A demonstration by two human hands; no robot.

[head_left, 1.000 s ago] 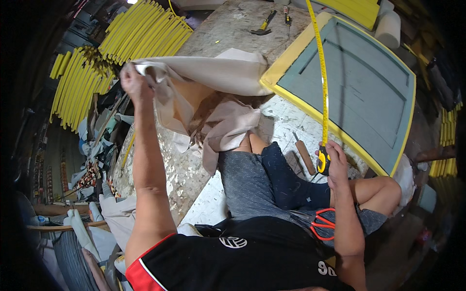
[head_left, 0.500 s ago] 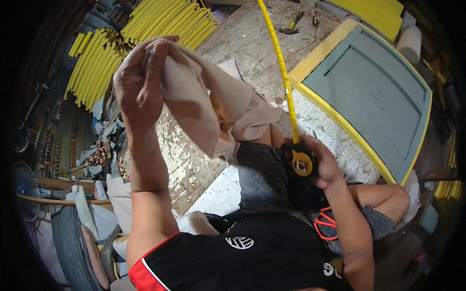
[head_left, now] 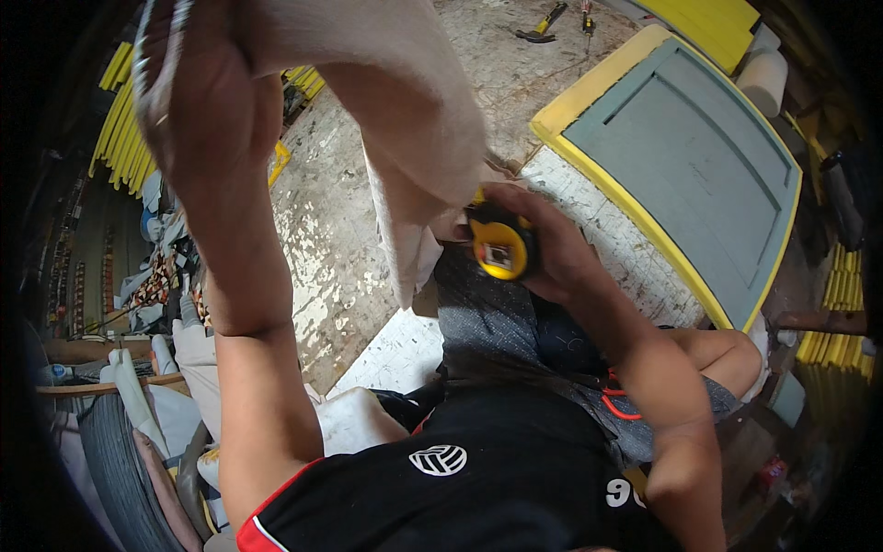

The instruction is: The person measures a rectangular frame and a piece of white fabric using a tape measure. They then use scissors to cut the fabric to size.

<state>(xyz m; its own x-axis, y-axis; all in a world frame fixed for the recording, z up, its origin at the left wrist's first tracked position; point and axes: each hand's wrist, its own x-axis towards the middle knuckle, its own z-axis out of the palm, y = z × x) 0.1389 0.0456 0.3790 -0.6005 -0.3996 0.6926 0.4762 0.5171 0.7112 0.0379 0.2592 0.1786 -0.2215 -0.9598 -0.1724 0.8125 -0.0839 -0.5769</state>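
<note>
My left hand (head_left: pixel 207 110) is raised at the upper left, its fingers closed on a piece of beige fabric (head_left: pixel 414 101). The cloth hangs from it toward my lap, draped across the middle of the view. In my right hand (head_left: pixel 552 244) is a yellow and black tape measure (head_left: pixel 501 247), close against the lower part of the cloth. No long stretch of its blade shows; whether some runs behind the cloth I cannot tell. A short yellow piece (head_left: pixel 280 162) shows beside my left wrist.
On the worn work surface (head_left: pixel 322 230) lies a grey panel (head_left: pixel 690 166) with yellow foam edging, at the right. A hammer (head_left: pixel 543 26) and a screwdriver (head_left: pixel 587 18) lie at the far side. Stacked yellow strips (head_left: pixel 129 138) and fabric scraps (head_left: pixel 152 294) line the left.
My left hand has come nearer and higher with the beige fabric. My right hand has moved left and up with the tape measure, and its long yellow blade no longer shows.
</note>
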